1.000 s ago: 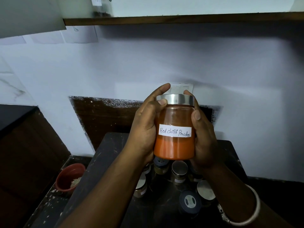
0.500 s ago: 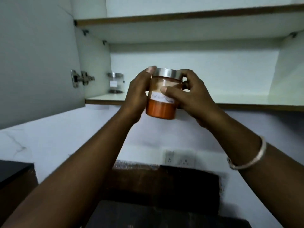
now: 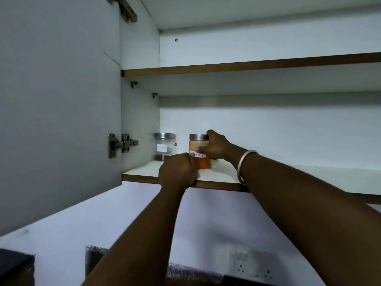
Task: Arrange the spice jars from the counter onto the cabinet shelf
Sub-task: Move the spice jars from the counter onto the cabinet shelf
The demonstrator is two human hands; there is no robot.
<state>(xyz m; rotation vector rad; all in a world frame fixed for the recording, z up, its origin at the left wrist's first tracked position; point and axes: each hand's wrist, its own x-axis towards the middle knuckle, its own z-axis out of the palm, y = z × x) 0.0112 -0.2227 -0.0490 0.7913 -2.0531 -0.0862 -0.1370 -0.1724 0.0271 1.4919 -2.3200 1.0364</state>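
Observation:
The red chilli powder jar (image 3: 200, 155), glass with a steel lid and a white label, stands upright on the lower cabinet shelf (image 3: 222, 178). My right hand (image 3: 216, 146) wraps its right side and lid edge. My left hand (image 3: 178, 172) is curled at the jar's lower left, by the shelf's front edge, touching its base. A second steel-lidded jar (image 3: 164, 146), nearly empty, stands to the left in the shelf's back corner, apart from the chilli jar.
The open cabinet door (image 3: 59, 110) hangs at the left with its hinge (image 3: 121, 145). An upper shelf (image 3: 247, 66) runs above. White shelf surface stretches to the right. A wall socket (image 3: 253, 265) sits below; the counter and other jars are out of view.
Both hands carried the chilli jar up from over the counter and forward into the cabinet; it now rests on the lower shelf. The view tilted upward.

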